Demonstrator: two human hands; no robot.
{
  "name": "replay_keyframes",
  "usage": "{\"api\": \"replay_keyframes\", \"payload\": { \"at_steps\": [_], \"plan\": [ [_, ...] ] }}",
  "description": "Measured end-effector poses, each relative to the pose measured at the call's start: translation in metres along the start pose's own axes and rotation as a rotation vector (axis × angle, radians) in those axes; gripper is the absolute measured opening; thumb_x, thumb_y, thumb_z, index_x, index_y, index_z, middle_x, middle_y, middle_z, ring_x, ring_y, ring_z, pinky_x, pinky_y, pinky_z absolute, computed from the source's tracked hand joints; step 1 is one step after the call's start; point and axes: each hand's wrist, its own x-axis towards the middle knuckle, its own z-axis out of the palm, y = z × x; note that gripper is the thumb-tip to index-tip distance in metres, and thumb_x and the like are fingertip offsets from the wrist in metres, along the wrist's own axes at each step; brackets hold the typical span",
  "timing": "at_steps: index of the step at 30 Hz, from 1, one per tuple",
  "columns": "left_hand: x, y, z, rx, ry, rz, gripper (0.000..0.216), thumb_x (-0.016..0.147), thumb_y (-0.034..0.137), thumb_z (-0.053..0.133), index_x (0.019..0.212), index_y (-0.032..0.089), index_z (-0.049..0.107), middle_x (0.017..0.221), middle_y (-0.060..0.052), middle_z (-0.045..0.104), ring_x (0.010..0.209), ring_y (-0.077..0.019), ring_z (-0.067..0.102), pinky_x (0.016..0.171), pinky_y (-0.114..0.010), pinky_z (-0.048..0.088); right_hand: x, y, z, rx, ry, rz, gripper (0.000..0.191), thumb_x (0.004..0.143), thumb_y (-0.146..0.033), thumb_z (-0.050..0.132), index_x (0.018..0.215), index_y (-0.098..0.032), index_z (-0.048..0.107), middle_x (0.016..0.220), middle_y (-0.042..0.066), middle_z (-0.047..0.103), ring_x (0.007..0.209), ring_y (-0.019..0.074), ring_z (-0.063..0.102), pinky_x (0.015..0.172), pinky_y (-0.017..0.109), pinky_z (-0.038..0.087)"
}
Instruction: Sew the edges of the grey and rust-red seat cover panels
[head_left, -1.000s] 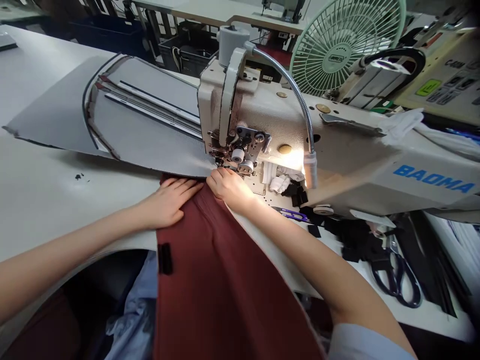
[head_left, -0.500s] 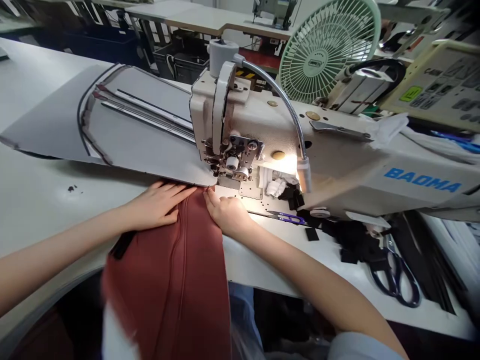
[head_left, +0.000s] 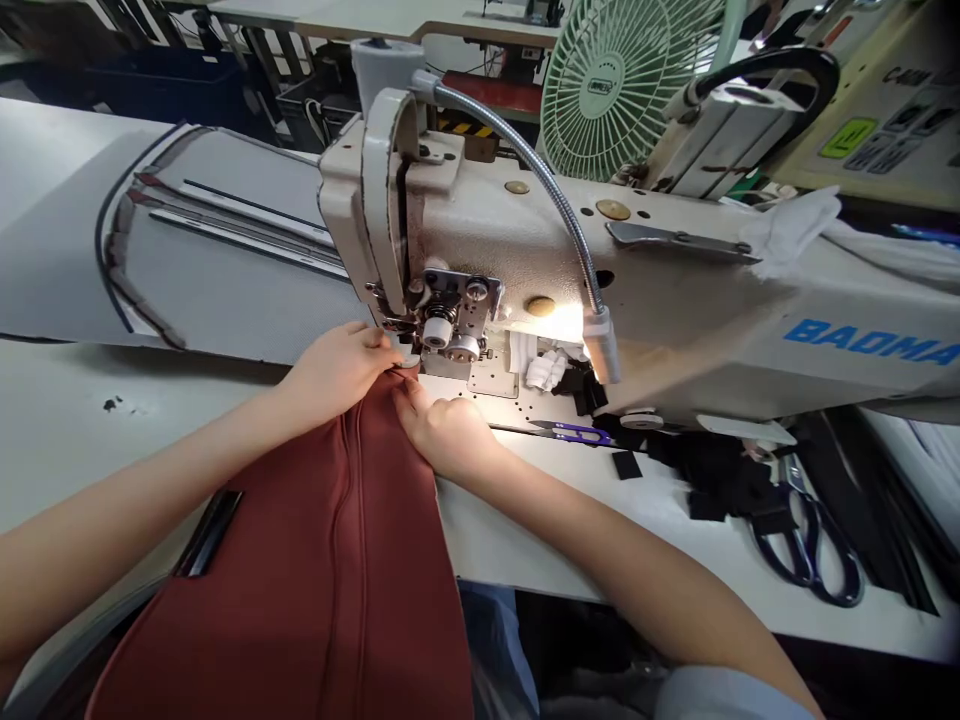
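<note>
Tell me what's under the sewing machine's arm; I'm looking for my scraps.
White cloth scraps and black pieces lie under the arm of the sewing machine, beside the metal plate. Anything further back is hidden by the arm.

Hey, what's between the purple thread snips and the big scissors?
Black fabric scraps lie between the thread snips and the scissors, in the head view.

My left hand was palm down with fingers curled, my right hand just beside it, angled up and inward. My left forearm and right forearm reached in from either side, converging.
</note>
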Motion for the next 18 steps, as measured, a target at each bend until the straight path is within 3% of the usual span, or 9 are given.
{"api": "replay_keyframes", "payload": {
  "at_steps": [8, 14, 18],
  "plan": [
    [0.008, 0.015, 0.001, 0.197, -0.048, 0.057, 0.03, 0.096, 0.015, 0.043, 0.103, 0.017, 0.073, 0.098, -0.013, 0.067, 0.094, -0.0295, 0.06, 0.085, -0.043, 0.049, 0.009, 0.008, 0.002, 0.011, 0.013, 0.027, 0.054, 0.097, -0.005, 0.019, 0.145, -0.001, 0.045, 0.143, 0.032, 0.048, 0.064, 0.019, 0.068, 0.047, 0.032, 0.051],
    [0.012, 0.018, 0.008, 0.196, -0.026, 0.033, 0.035, 0.095, 0.011, 0.039, 0.1, 0.014, 0.073, 0.092, -0.013, 0.066, 0.09, -0.0282, 0.06, 0.082, -0.04, 0.049, 0.016, 0.005, 0.005, -0.001, 0.009, 0.058, 0.058, 0.095, -0.001, 0.013, 0.144, 0.002, 0.044, 0.146, 0.032, 0.045, 0.063, 0.0179, 0.067, 0.047, 0.031, 0.051],
    [0.006, 0.014, 0.008, 0.168, -0.03, 0.043, 0.037, 0.098, 0.013, 0.037, 0.107, 0.016, 0.072, 0.096, -0.013, 0.066, 0.097, -0.0291, 0.059, 0.085, -0.042, 0.048, 0.014, 0.006, 0.004, 0.018, -0.024, 0.083, 0.056, 0.097, -0.004, 0.018, 0.149, -0.001, 0.039, 0.149, 0.032, 0.04, 0.065, 0.0186, 0.068, 0.049, 0.033, 0.055]
  ]
}}
